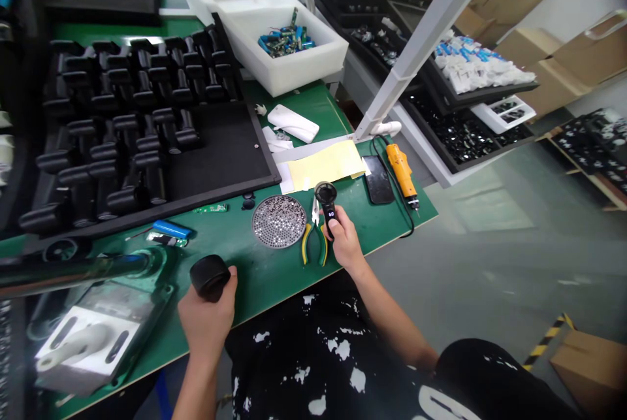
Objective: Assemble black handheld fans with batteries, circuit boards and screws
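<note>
My left hand [208,319] is closed around a black device with a thick rounded head [210,276], held above the front of the green bench. Its handle is hidden in my fist. My right hand [345,240] grips a small black handheld fan [326,194] with a round head and a lit display that seems to read 60. Just left of this fan lie pliers [315,237] with yellow-green handles. Beside them is a round dish of small metal screws [279,221]. A blue battery cell with a circuit board [171,229] lies beyond my left hand.
A black tray [225,145] holds several black T-shaped housings. Behind it stands a white foam box [313,67] with batteries and boards. A yellow electric screwdriver [401,172], a phone [378,179] and yellow paper [326,164] lie right. A metal press fixture [88,341] occupies the left front.
</note>
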Demonstrator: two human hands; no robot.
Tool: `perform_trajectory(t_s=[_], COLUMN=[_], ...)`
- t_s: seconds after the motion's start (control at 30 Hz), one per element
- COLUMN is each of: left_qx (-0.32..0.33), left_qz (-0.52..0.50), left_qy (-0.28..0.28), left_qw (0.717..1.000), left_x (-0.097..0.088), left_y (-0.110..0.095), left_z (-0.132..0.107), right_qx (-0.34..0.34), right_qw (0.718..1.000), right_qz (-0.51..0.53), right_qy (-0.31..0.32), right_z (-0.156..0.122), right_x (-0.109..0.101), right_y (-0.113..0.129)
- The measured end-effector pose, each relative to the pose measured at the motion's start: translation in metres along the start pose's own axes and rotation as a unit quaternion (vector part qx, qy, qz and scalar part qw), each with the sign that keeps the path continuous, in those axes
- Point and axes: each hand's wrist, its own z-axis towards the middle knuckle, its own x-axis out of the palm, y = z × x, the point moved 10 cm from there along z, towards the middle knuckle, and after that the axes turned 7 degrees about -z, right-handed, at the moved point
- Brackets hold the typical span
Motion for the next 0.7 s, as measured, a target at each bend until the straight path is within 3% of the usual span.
perform_trajectory(t_s=[0.53, 0.7], left_qx=[0.008, 0.03], left_qz=[-0.021, -0.04], left_qy=[0.014, 0.03], left_qw=[1.0, 0.998], left_x=[0.003, 0.007], left_y=[0.001, -0.006], left_z=[0.0, 0.0], right_qx=[-0.008, -0.054], right_qw=[0.999, 0.992], right_qz=[0.039, 0.115], right_qy=[-0.002, 0.001], right_z=[0.001, 0.002], right_x=[0.0, -0.002], right_y=[0.001, 0.025])
